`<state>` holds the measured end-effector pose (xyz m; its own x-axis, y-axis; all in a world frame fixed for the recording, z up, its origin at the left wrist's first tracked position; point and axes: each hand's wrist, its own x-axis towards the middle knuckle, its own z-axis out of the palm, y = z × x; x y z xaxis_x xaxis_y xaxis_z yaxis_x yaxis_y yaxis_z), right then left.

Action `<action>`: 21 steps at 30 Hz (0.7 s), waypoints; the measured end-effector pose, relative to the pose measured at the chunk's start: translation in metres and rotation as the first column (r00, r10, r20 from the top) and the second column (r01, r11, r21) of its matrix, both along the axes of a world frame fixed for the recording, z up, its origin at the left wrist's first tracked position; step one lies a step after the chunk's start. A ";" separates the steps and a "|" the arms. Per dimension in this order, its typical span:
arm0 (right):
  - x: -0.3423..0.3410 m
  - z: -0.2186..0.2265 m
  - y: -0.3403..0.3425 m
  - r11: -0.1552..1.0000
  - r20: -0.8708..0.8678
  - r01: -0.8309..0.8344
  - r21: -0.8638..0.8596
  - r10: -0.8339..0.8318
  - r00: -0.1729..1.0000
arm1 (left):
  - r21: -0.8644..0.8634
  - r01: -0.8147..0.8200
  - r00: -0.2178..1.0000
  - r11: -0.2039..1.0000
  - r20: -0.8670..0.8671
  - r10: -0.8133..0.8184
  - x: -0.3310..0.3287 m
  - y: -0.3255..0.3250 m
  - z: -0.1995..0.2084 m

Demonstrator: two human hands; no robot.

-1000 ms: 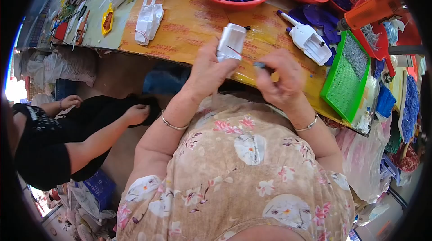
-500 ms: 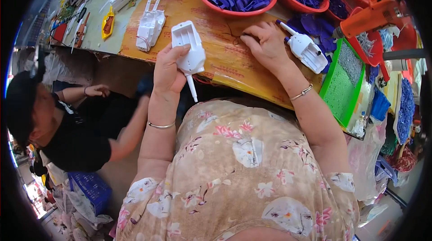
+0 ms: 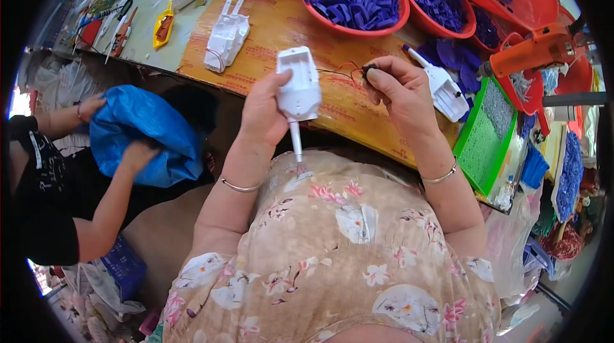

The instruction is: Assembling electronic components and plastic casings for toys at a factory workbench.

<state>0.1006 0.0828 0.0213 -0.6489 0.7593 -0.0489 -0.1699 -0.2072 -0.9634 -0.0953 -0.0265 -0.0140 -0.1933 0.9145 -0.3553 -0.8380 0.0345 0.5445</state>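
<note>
White housing (image 3: 299, 95) clamped in my left grip (image 3: 265, 107) at the table (image 3: 361, 116)'s near edge, dark piece (image 3: 367, 70) pinched in my right grip (image 3: 398, 87), the thin wires (image 3: 348, 65) between could tear if I pulled hard

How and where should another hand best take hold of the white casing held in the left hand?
Probably by the bare right side wall of the white casing, coming from the right. The left hand covers the opposite side, its thumb at the open compartment; the thin shaft below offers less to grip.
</note>
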 end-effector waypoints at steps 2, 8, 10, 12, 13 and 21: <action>-0.002 0.004 0.000 1.000 -0.038 -0.019 -0.015 0.018 0.999 | 0.010 0.021 0.969 1.000 -0.246 -0.018 0.012 0.011 0.001; -0.019 0.003 0.006 0.997 -0.047 0.044 0.065 -0.041 0.998 | 0.062 0.196 0.868 0.979 -0.475 -0.144 0.027 0.029 0.004; -0.026 0.002 0.003 0.957 0.049 0.139 0.256 -0.157 0.986 | 0.115 0.226 0.787 0.967 -0.607 -0.112 0.028 0.024 0.009; -0.031 0.000 0.001 0.927 0.043 0.180 0.328 -0.205 0.978 | 0.119 0.228 0.734 0.966 -0.673 -0.090 0.023 0.016 0.011; -0.033 -0.002 -0.001 0.891 0.029 0.219 0.397 -0.250 0.968 | 0.029 0.125 0.510 0.992 -0.859 -0.039 0.020 0.009 0.020; -0.046 -0.010 -0.026 0.187 -0.021 0.065 0.980 -0.227 0.974 | 0.030 -0.029 0.963 0.999 -0.267 0.036 0.019 0.007 0.023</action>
<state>0.0544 0.0570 0.0113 -0.5718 0.3364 0.7483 0.0317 0.9205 -0.3895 -0.0764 -0.0198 0.0088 -0.3080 0.9143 -0.2630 -0.6619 -0.0073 0.7495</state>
